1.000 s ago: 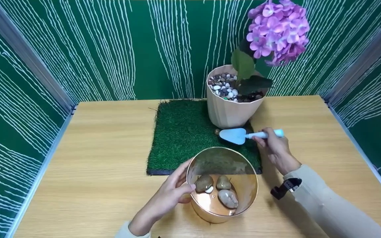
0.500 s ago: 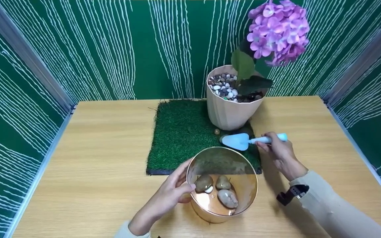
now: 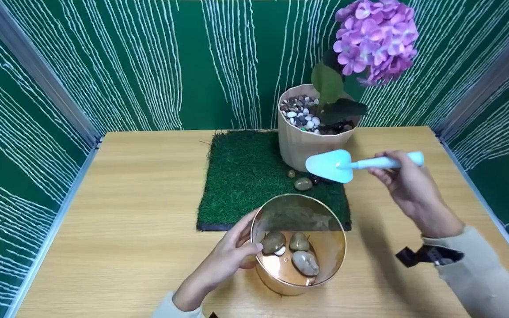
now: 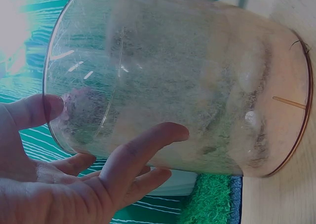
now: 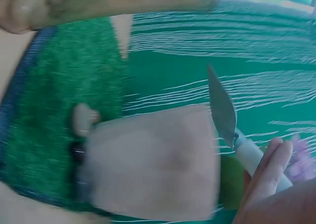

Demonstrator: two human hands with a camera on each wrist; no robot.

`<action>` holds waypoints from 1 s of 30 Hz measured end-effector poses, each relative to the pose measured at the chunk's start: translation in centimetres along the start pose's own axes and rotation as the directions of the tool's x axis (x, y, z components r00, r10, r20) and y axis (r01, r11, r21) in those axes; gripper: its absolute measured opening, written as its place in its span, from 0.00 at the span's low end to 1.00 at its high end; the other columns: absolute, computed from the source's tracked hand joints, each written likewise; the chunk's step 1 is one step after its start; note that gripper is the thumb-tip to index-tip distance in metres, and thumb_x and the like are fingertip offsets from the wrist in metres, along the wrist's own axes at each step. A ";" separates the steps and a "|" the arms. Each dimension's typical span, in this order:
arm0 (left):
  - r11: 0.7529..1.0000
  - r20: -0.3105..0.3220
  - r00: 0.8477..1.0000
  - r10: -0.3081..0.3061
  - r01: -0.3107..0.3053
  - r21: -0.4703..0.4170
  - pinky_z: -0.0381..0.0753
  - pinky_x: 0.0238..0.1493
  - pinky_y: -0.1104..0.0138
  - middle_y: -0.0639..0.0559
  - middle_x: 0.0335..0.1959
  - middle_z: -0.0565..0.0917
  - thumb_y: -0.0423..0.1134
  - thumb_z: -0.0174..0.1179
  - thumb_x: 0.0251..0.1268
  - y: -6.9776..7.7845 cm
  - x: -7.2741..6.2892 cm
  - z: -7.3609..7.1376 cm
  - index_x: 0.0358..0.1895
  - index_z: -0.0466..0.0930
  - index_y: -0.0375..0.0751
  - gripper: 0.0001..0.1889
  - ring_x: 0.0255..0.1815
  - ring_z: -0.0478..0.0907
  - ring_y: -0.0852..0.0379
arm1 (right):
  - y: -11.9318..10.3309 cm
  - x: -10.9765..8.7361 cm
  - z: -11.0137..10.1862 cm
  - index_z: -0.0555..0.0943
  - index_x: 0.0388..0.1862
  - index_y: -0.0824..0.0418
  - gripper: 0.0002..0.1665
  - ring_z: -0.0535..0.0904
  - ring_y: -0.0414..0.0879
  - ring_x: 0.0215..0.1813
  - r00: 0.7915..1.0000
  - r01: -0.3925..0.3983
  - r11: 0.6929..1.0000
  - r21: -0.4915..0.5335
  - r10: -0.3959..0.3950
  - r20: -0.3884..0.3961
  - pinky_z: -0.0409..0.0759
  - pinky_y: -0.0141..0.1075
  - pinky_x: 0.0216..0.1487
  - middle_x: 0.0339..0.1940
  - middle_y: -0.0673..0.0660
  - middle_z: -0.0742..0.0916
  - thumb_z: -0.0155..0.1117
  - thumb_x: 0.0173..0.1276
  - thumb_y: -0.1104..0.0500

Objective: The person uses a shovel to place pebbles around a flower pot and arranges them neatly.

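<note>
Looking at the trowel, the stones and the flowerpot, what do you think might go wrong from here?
The right hand holds the trowel near the flowerpot, so a careless swing might knock it.
The oval stone on the grass mat looks smooth and could roll away if nudged.
The left hand holds the container by one side; a hard bump might tip it and spill the stones inside.
</note>
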State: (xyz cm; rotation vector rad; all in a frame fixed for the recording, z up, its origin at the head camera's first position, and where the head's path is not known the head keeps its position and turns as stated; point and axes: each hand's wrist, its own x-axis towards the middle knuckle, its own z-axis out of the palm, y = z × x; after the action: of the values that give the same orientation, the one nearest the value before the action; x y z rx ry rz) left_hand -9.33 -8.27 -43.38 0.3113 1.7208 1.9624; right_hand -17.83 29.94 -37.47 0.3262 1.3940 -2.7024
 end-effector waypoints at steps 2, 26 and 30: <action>1.000 0.000 1.000 0.001 -0.001 0.002 0.81 0.56 0.33 0.33 0.84 0.57 0.33 0.53 0.75 0.0 0.1 0.0 0.87 0.49 0.46 0.40 0.79 0.62 0.28 | -0.8 -0.8 0.6 0.84 0.46 0.65 0.12 0.89 0.48 0.41 0.999 0.018 0.998 -0.055 -0.016 0.050 0.89 0.32 0.47 0.43 0.58 0.90 0.58 0.84 0.59; 0.999 -0.010 1.000 0.019 -0.019 0.043 0.82 0.54 0.33 0.34 0.84 0.59 0.34 0.54 0.73 -0.1 0.1 -0.1 0.87 0.51 0.46 0.41 0.79 0.62 0.29 | 1.8 -5.3 6.0 0.89 0.46 0.69 0.08 0.91 0.47 0.32 0.781 0.559 0.439 -0.704 0.006 0.624 0.91 0.43 0.34 0.38 0.61 0.92 0.64 0.75 0.71; 0.999 -0.005 1.000 0.025 -0.024 0.046 0.81 0.54 0.32 0.34 0.84 0.58 0.35 0.54 0.73 -0.1 0.1 -0.1 0.87 0.51 0.45 0.41 0.80 0.61 0.28 | 2.8 -5.3 6.3 0.90 0.45 0.65 0.08 0.89 0.43 0.31 0.743 0.588 0.400 -0.703 0.077 0.665 0.90 0.38 0.34 0.36 0.57 0.93 0.66 0.72 0.70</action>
State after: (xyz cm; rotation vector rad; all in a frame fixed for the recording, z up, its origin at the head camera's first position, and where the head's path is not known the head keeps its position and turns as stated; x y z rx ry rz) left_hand -9.40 -8.31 -43.54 0.3452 1.7750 1.9451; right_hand -13.11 23.02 -34.94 -0.8810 2.4362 -1.4477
